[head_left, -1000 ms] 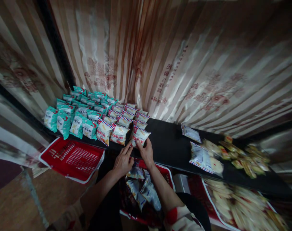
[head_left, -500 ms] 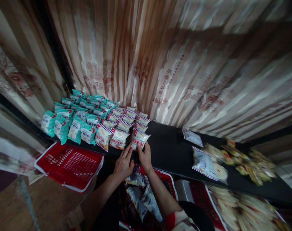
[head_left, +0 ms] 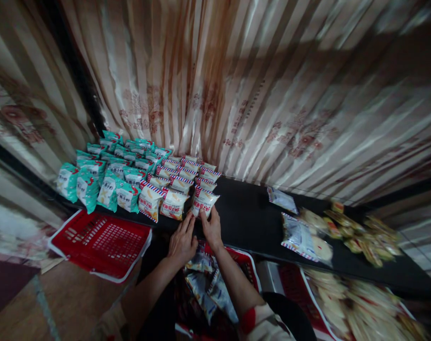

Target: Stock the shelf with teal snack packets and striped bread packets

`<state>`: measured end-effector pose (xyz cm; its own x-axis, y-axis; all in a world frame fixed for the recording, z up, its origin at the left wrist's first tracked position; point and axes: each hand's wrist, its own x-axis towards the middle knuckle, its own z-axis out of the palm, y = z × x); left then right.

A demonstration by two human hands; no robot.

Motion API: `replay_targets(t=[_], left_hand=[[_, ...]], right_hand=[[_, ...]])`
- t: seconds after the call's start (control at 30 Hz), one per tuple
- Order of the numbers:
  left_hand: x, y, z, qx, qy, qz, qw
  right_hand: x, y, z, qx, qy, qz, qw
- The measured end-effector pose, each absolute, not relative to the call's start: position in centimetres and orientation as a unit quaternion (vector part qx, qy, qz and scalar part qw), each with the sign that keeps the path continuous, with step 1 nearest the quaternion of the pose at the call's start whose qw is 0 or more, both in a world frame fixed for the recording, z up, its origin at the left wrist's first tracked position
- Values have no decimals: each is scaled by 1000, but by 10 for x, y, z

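A white snack bag with red lettering and a striped top edge stands at the front of a row on the black shelf. My right hand grips its lower right side, thumb in front. At the bag's lower left corner, my left hand rests with fingers stretched out, touching or nearly touching it. Several matching white bags stand in rows just left of and behind it. Farther left are rows of teal snack bags.
Below my hands is a red basket of silvery bags. Another red basket hangs at the left. Striped-edge bags and yellowish packets lie on the right shelf, above a crate of pale packets. A curtain hangs behind.
The view has shifted slightly, so the shelf goods sit a little farther left. Both hands stay at the same front white bag, with little visible movement.
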<state>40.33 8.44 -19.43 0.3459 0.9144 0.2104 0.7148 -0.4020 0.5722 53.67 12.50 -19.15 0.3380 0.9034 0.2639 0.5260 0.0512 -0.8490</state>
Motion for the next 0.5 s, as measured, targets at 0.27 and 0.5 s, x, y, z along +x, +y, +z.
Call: replay_targets(t=[0.27,0.5], left_hand=[[400,66,-201,787,505,307,177],[398,14,-218,804,482,183,296]], right_hand=[[539,107,-199,-677,-508,201,494],[559,25,-225,-682,-490,181,513]])
